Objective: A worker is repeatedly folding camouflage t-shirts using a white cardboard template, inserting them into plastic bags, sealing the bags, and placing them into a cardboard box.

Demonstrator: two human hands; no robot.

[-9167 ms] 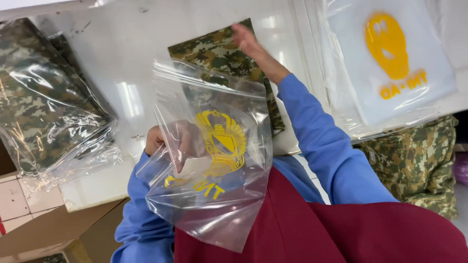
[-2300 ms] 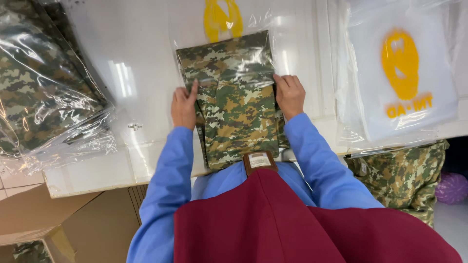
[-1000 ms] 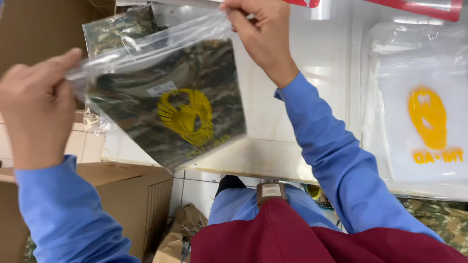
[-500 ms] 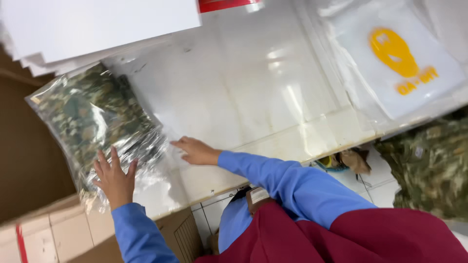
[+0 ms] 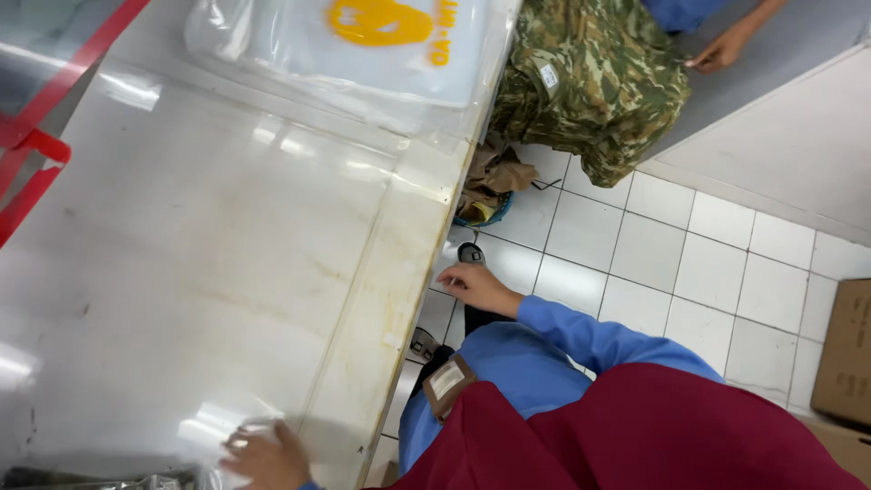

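From the head camera, your left hand [image 5: 263, 454] rests flat at the near edge of the tabletop [image 5: 200, 272], fingers spread, on the clear film of a packed camouflage garment [image 5: 109, 479] that shows only at the picture's bottom edge. Press there evenly, so the bag does not slide. Your right hand [image 5: 476, 289] hangs off the tabletop's right edge, loosely curled, its grip holding nothing. Bring it gently toward the camouflage pile [image 5: 590, 82] behind the stack of printed bags [image 5: 363, 45].

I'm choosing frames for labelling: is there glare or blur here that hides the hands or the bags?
Head view: glare streaks on the table and clear bags; left hand softly blurred at the bottom edge; right hand reasonably sharp, unshadowed; frame tilted, lighting even.
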